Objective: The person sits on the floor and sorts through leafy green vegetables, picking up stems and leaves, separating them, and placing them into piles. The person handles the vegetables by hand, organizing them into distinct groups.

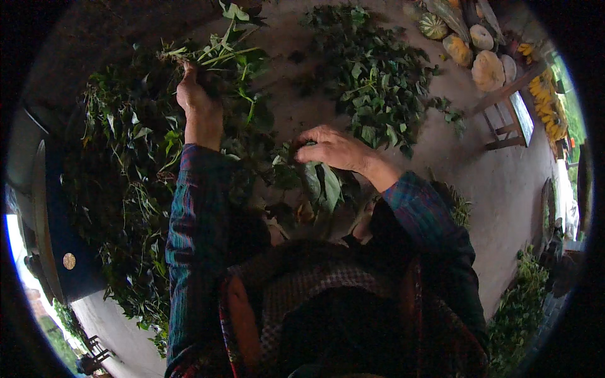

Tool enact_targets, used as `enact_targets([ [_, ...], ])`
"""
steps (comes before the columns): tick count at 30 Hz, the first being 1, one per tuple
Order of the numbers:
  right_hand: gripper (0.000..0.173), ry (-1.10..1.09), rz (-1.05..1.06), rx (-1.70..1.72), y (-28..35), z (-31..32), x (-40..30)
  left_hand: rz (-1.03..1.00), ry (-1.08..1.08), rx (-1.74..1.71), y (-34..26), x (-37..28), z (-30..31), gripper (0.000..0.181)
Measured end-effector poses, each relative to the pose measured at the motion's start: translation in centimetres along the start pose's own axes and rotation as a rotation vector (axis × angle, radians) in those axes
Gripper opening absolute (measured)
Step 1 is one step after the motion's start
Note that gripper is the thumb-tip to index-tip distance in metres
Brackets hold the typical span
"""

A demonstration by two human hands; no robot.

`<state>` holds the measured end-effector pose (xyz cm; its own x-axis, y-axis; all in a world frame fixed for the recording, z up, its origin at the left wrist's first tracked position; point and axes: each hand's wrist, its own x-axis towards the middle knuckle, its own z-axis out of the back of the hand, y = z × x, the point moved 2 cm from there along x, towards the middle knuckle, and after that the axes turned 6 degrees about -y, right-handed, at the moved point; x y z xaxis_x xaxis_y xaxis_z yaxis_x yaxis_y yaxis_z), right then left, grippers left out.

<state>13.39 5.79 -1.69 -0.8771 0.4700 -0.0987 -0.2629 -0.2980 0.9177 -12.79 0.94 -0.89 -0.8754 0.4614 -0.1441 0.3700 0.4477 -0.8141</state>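
My left hand (201, 101) is stretched forward, its fingers closed on a bunch of leafy green stems (222, 54). Roots or thin tangled ends show at the bunch's left side. Closer to my body, my right hand (331, 149) curls around some green leaves (321, 184), with broad blades hanging below the fingers. Its fingertips are partly hidden among the foliage. Under and beside my left arm spreads a large heap of leafy vines (137, 156). Ahead to the right, a second pile of cut leaves (378, 94) lies on the concrete floor (477, 189).
Pumpkins and squashes (487, 71) rest at the far right, near bunches of yellow bananas (548, 106). A small wooden stool (508, 125) stands or lies there. More greenery (520, 293) lines the lower right. A dark blue object (71, 227) borders the heap at left.
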Motion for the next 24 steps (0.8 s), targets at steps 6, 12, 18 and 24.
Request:
enact_targets([
  [6, 0.018, -0.238, 0.017, 0.26, -0.8, 2.7, 0.7, 0.011, -0.12, -0.043, -0.9, 0.4, 0.5, 0.025],
  [12, 0.031, -0.937, 0.232, 0.052, -0.6, 12.1, -0.7, -0.088, -0.151, -0.091, -3.1, 3.5, 4.6, 0.026],
  [18, 0.029, -1.034, 0.162, -0.735, -5.0, 14.0, 0.6, -0.099, -0.184, -0.039, -3.0, 3.4, 4.1, 0.027],
  [24, 0.033, -0.328, 0.438, -0.573, -1.7, 0.1, 2.3, -0.044, -0.145, 0.012, -1.1, 2.6, 1.9, 0.027],
])
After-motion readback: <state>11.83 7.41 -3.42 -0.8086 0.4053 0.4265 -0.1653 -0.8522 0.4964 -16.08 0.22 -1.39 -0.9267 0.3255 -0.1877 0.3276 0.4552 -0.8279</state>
